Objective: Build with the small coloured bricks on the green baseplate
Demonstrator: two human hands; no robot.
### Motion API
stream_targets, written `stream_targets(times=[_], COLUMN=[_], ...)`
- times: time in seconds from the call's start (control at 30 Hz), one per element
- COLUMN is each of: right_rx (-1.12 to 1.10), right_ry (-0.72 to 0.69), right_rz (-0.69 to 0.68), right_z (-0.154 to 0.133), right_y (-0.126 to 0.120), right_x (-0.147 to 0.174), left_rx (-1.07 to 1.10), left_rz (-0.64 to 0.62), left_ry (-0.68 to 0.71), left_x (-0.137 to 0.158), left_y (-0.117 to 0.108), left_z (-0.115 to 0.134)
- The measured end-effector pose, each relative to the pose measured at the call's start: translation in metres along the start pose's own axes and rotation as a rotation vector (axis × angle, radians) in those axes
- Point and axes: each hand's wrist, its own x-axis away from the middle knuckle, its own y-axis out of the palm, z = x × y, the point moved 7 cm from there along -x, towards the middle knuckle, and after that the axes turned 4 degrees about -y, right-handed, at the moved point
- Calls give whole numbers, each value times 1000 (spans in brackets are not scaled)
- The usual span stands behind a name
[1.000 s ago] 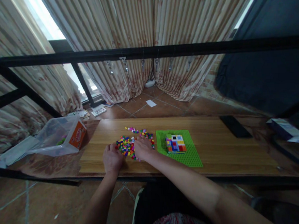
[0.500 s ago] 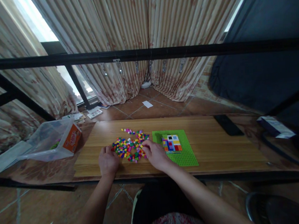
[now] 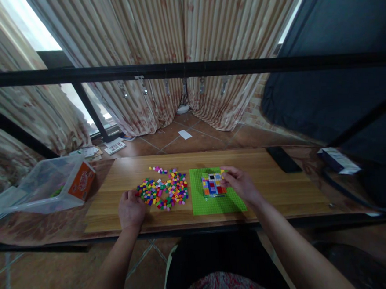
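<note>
My right hand (image 3: 240, 183) is over the right side of the green baseplate (image 3: 202, 206), pinching a small yellow brick (image 3: 223, 173) between thumb and fingers. Just left of those fingertips, a low block of multicoloured bricks (image 3: 212, 186) stands on the baseplate. My left hand (image 3: 131, 209) rests on the wooden board (image 3: 283, 200) with its fingers curled at the left edge of a loose pile of small coloured bricks (image 3: 153, 191). What those fingers hold, if anything, is hidden.
A clear plastic bin (image 3: 47, 185) with an orange label stands at the left. A black phone (image 3: 284, 159) lies toward the board's back right, and a small box (image 3: 338, 160) lies farther right. A black metal bar (image 3: 187, 69) crosses beyond the board.
My right hand has moved right from the brick pile to the baseplate, with the yellow brick in its fingers. My left hand stays beside the pile. The whole view has shifted slightly.
</note>
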Motion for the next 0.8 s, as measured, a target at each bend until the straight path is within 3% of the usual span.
stream_targets(times=[0.13, 0.23, 0.47, 0.8], right_rx=[-25, 104, 646, 712], right_ry=[17, -20, -346, -310], right_rz=[-121, -168, -182, -231], right_z=[4, 5, -7, 23], right_y=[10, 11, 14, 23], right_x=[0, -2, -25, -46], left_rx=[-8, -15, -22, -7], left_rz=[9, 15, 11, 19], left_ry=[-4, -9, -6, -5], left_x=[1, 1, 0, 0], left_y=[0, 1, 1, 2], left_z=[0, 0, 0, -1])
